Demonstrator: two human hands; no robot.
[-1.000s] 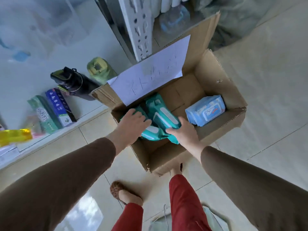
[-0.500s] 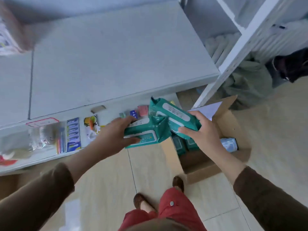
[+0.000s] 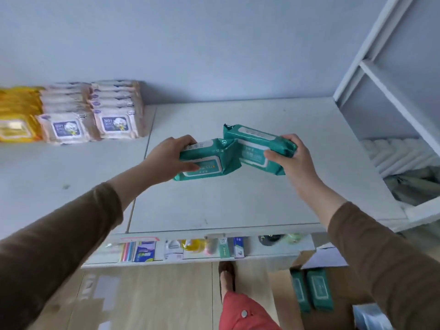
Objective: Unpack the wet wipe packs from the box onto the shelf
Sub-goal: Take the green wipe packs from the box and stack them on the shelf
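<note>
My left hand (image 3: 170, 157) grips one green wet wipe pack (image 3: 209, 160) by its left end. In my right hand (image 3: 291, 158) is a second green wet wipe pack (image 3: 254, 145), held by its right end. Both packs hang just above the white shelf top (image 3: 238, 203), their inner ends overlapping. Down at the lower right stands the cardboard box (image 3: 342, 313) on the floor, with two more green packs (image 3: 312, 289) upright inside and a blue pack (image 3: 367, 315) beside them.
Stacks of beige baby wipe packs (image 3: 112, 113) and yellow packs (image 3: 17, 115) sit at the shelf's back left. A lower shelf (image 3: 190, 250) carries small goods. A white rack frame (image 3: 381, 67) rises at the right. My feet stand on the tiled floor below.
Both hands lifted the two green packs out of the box and up over the shelf top. The view tilted from the box up to the shelf.
</note>
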